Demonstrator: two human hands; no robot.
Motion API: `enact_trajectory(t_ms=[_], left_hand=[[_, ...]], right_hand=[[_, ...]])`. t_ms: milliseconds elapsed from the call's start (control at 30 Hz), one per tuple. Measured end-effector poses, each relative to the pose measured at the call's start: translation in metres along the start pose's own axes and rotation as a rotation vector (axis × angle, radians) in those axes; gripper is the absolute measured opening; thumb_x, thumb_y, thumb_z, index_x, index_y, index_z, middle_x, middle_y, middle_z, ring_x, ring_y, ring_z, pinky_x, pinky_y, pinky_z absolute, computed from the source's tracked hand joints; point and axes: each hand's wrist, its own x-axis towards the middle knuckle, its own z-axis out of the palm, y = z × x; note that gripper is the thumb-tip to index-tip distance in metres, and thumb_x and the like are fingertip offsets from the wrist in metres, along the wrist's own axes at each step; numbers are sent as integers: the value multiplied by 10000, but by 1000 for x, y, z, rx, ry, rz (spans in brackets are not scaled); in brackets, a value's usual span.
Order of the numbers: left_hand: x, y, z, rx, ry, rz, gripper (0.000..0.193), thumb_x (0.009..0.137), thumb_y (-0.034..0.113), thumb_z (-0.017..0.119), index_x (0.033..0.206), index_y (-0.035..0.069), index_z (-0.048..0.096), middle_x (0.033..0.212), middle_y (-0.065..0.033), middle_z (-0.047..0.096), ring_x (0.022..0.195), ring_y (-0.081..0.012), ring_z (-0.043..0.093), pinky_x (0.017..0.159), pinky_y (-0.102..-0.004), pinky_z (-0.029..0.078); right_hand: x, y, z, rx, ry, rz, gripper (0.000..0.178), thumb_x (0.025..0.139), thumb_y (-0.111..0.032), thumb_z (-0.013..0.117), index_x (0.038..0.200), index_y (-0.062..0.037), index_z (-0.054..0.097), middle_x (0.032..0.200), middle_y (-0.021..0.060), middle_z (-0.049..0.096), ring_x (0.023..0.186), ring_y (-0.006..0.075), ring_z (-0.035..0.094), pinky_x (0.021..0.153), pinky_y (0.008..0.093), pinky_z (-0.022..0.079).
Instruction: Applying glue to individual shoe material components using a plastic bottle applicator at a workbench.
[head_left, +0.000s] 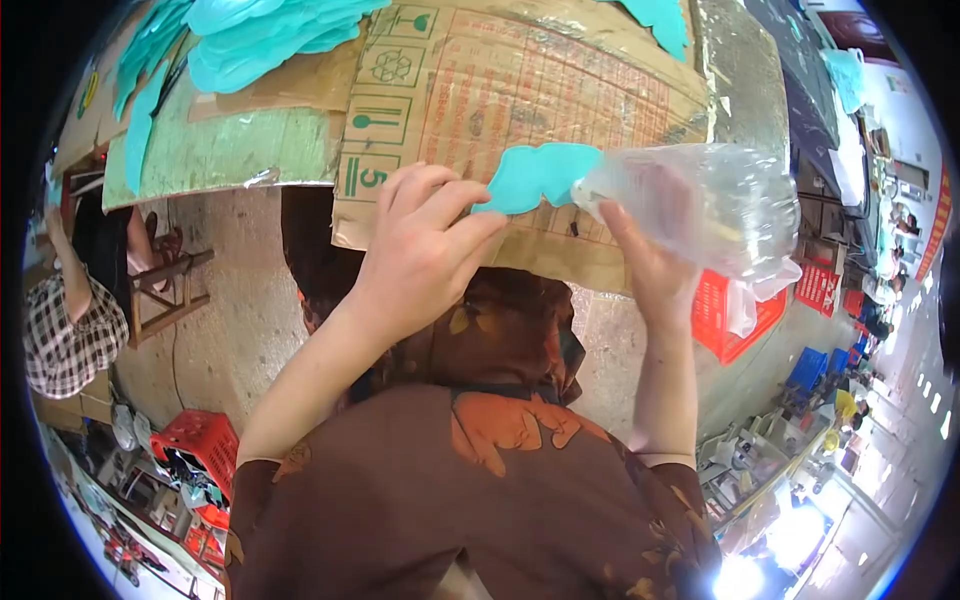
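A flat turquoise cut-out piece (540, 178) with a wavy outline lies on a brown cardboard sheet (560, 80). My left hand (425, 235) is closed on the left end of this piece, its fingertips at the edge. My right hand (652, 262) grips a crumpled clear plastic bag (735, 205), partly smeared by motion. The bag's narrow end meets the right end of the piece, near my thumb. Some of my right fingers show only faintly through the plastic, and what else is inside cannot be made out.
Stacked turquoise pieces (270, 40) lie at the far left of the worktable (230, 150), others at its far right. A red crate (735, 320) stands below the table's right side, another red crate (200, 450) at the lower left. A person in a checked shirt (75, 330) sits left.
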Motion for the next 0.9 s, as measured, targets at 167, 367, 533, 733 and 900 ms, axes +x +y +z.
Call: enact_trajectory(t_ms=[167,367,533,733,900], left_hand=[[-1,-5,2,35,3,-18,163,738,92,719,899,88,695,1027,-25,621,1039,-266,528,907,-435,396],[-3,-9,2,7,5,-1,192,722,90,720,912,89,695,1042,-30,614,1062,-271,518,934,-450,392],[0,-8,2,18,-12,-1,197,732,89,712,928,85,698,1064,-33,612,1072,-276,520,950,-460,389],[-1,-13,3,6,6,-23,196,735,90,711,932,93,702,1064,-34,613,1082,-280,520,968,-464,380],[1,-9,5,12,1,-22,194,733,88,710,926,101,707,1063,-36,615,1086,-286,520,965,-463,381]], right_hand=[[7,0,-5,328,81,326,470,802,-42,759,1200,64,534,1145,114,603,1091,193,558,922,321,459],[8,2,-5,352,-7,295,441,810,-89,771,1196,-3,576,1205,141,600,1151,221,542,976,382,445],[-2,-7,9,-187,-91,-73,472,831,-17,724,1242,58,503,1196,137,596,1088,224,589,958,335,468],[12,14,3,248,106,155,491,823,-19,734,1248,65,503,1198,139,590,1106,225,576,965,344,468],[18,-5,8,187,-55,154,463,828,-28,731,1232,64,523,1194,119,593,1085,196,578,964,321,465]])
